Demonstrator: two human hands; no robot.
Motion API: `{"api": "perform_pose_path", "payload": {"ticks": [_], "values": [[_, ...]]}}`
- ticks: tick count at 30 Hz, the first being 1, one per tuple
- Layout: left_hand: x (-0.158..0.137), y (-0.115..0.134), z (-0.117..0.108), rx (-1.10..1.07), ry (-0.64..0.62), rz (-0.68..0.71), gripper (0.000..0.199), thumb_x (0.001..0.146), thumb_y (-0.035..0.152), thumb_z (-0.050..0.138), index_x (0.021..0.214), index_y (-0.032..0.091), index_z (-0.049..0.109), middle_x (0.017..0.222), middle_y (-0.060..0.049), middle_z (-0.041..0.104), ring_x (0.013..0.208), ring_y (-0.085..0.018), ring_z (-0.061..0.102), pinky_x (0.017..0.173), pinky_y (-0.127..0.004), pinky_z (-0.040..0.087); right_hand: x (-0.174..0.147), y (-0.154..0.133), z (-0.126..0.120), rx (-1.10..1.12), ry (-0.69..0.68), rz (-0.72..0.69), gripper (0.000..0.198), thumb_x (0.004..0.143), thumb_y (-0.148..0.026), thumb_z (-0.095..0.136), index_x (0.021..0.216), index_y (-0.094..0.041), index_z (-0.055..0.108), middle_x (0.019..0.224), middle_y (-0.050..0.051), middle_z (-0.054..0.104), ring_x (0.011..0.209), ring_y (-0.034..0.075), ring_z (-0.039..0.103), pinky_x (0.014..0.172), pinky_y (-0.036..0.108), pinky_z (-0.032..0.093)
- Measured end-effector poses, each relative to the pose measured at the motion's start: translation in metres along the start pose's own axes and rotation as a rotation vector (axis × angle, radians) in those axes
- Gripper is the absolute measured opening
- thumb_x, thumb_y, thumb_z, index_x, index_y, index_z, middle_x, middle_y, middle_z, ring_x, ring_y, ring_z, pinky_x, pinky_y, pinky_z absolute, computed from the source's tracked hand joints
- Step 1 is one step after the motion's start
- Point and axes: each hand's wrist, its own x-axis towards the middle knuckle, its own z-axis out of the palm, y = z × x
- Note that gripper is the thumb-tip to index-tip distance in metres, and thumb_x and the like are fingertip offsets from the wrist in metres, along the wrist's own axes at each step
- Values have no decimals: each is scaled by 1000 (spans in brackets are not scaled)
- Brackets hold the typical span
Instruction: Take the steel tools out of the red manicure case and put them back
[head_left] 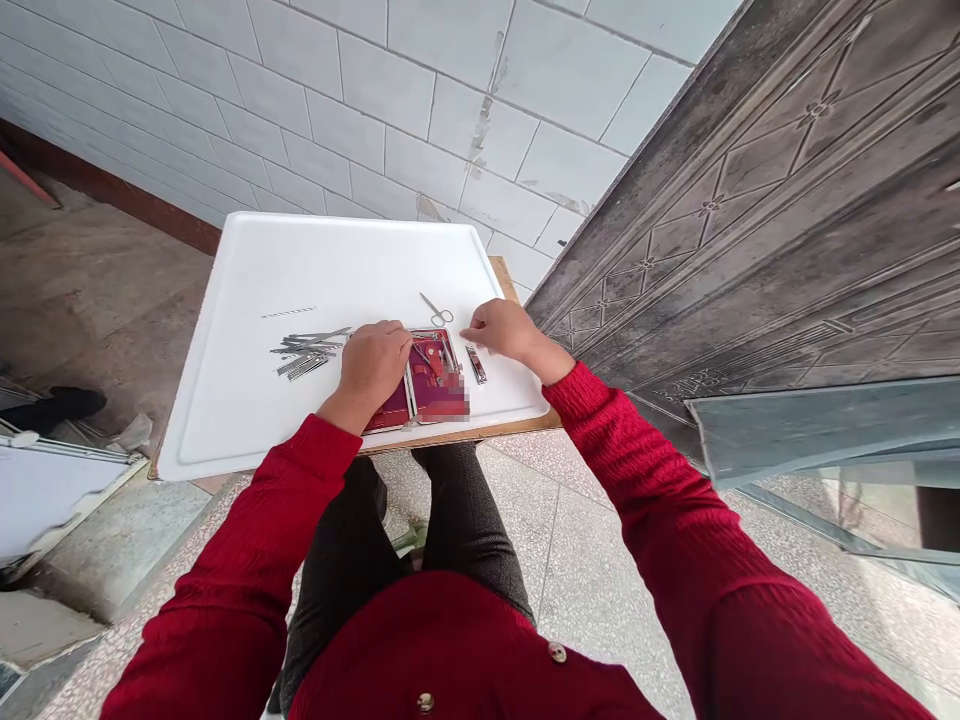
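A red manicure case (442, 395) lies unfolded on the white tabletop (247, 430), with small metal tools in its right half. My left hand (373, 362) is closed over the left half, its fingers curled at the edge by the fold and hiding part of it. To the right of the case, my right hand (504, 328) has its fingertips pinched together just above a nail clipper (476, 365). Whatever may be between those fingertips is too small to tell. Small scissors (436, 310) lie beyond the case, left of my right hand.
A pile of metal tools (306, 352) lies left of my left hand, with a thin striped stick (289, 312) behind it. A tiled wall (360, 110) stands behind the table. Dark patterned door panels (720, 220) rise close on the right.
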Motion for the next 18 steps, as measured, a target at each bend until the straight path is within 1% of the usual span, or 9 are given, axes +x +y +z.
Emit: {"api": "perform_pose_path", "payload": {"ticks": [2,3,5,8,10,12,15,18], "values": [[0,0,0,3,-1,2,33,101,21,43,84,21,71,90,-8,73,84,-26,65,75,-40,47,-19,6,0,29,-69,16,30,91,-37,70,70,-17,75,57,3,66,58,15,60,63,29,42],[0,0,1,2,-1,2,33,101,21,43,84,20,71,90,-8,73,85,-26,65,75,-40,47,-27,7,0,32,-92,27,30,90,-38,71,69,-17,74,56,2,66,55,14,59,62,29,41],[0,0,1,-4,5,-3,34,101,21,43,84,20,71,90,-9,73,86,-27,65,75,-40,47,-35,8,3,27,-129,52,26,88,-33,72,67,-17,74,53,1,64,53,13,57,60,28,40],[0,-1,2,-14,18,-3,33,101,22,43,85,20,72,92,-9,74,86,-27,65,76,-40,47,-38,7,7,45,-160,68,23,85,-23,69,63,-16,72,50,0,62,54,13,59,61,27,40],[-1,-1,2,-17,21,3,33,101,22,43,86,20,72,93,-9,74,87,-27,65,77,-40,47,-37,6,7,61,-171,71,23,84,-21,67,63,-16,73,51,1,63,57,14,61,61,26,41],[-1,-2,1,-24,14,3,33,101,22,43,85,21,72,92,-9,74,87,-27,65,78,-40,47,-37,4,7,41,-169,81,20,85,-21,66,67,-16,74,52,1,65,59,15,63,61,25,41],[-2,-1,0,-30,6,1,33,101,21,43,84,20,71,91,-9,72,87,-26,65,78,-39,46,-38,0,8,-58,-140,96,16,86,-24,68,77,-15,77,58,4,69,65,17,65,61,27,40],[-1,0,-1,-37,16,13,34,101,21,43,82,20,71,91,-9,72,86,-26,64,77,-39,46,-36,-3,11,-137,-134,86,18,88,-29,70,81,-14,77,67,8,73,70,20,67,62,29,39]]}}
